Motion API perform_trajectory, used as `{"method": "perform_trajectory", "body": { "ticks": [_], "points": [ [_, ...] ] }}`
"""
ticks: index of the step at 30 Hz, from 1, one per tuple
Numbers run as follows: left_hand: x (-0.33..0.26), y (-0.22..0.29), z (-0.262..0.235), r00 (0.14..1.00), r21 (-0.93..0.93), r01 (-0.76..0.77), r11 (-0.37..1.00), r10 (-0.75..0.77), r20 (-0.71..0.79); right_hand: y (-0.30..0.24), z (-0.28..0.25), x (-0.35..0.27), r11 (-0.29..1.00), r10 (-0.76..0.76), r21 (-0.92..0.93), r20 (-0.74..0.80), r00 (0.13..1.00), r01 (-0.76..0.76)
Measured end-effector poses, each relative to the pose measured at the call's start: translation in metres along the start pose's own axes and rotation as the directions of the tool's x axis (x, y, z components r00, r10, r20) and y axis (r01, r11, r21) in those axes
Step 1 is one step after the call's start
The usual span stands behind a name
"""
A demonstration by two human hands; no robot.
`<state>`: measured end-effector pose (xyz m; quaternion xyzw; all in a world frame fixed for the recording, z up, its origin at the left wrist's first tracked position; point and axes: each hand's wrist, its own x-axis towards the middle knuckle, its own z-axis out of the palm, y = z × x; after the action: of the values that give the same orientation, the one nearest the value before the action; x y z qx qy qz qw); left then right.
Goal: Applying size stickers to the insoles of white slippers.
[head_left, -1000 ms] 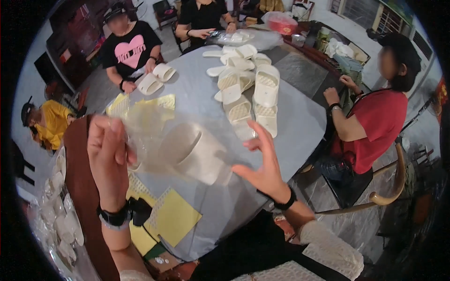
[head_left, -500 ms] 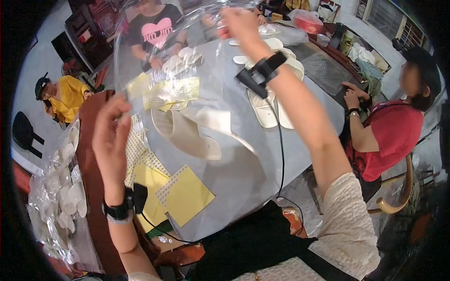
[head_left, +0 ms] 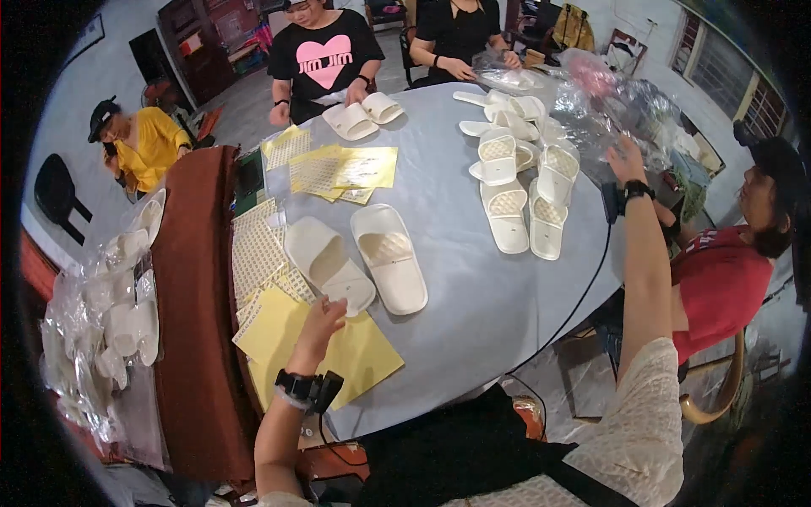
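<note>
A pair of cream slippers lies before me: the left slipper [head_left: 348,283] is tilted outward, and the right slipper [head_left: 401,283] sits beside it. My left hand [head_left: 318,328] is at the near end of the left slipper, loosely bent with fingers apart, holding nothing; whether it touches the sole I cannot tell. Over at the right edge of the table, my right hand [head_left: 626,160] has its bent fingers on a crumpled clear plastic bag [head_left: 621,106]. Yellow sticker sheets [head_left: 367,359] lie under and beside my left hand.
More cream slippers [head_left: 507,224] stand in rows at the right of the grey-covered table [head_left: 456,355]. Another pair [head_left: 351,122] and more sticker sheets [head_left: 367,167] lie farther off. Bagged slippers [head_left: 97,329] are at far left. Several people sit around, one in red [head_left: 722,287] close by my right arm.
The clear bag has gone from above the table to the right side with my right hand. The slipper pair now rests on the table, and my left hand has come down toward it.
</note>
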<state>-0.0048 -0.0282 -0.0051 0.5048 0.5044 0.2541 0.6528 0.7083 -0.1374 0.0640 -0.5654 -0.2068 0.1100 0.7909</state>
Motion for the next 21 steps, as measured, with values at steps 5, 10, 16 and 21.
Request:
{"method": "perform_trajectory", "body": {
  "ticks": [5,10,16,21],
  "points": [
    [0.060,-0.020,-0.015,0.955,0.356,-0.084,0.931,0.177,-0.237,0.031,-0.012,-0.037,0.733,-0.294,-0.627,0.057,0.954,0.264],
    [0.081,-0.014,0.004,0.872,0.322,-0.039,0.946,0.190,-0.451,0.028,0.117,-0.193,0.855,-0.212,-0.300,0.542,0.813,0.423],
    [0.105,-0.005,0.015,0.945,0.668,-0.182,0.722,0.316,-0.085,0.077,0.214,-0.312,0.712,0.595,-0.696,0.668,0.448,0.093],
    [0.130,-0.061,-0.076,0.931,0.899,-0.131,0.419,0.363,-0.033,0.089,0.293,-0.404,0.468,0.416,-0.751,0.652,0.634,0.466]
  ]
}}
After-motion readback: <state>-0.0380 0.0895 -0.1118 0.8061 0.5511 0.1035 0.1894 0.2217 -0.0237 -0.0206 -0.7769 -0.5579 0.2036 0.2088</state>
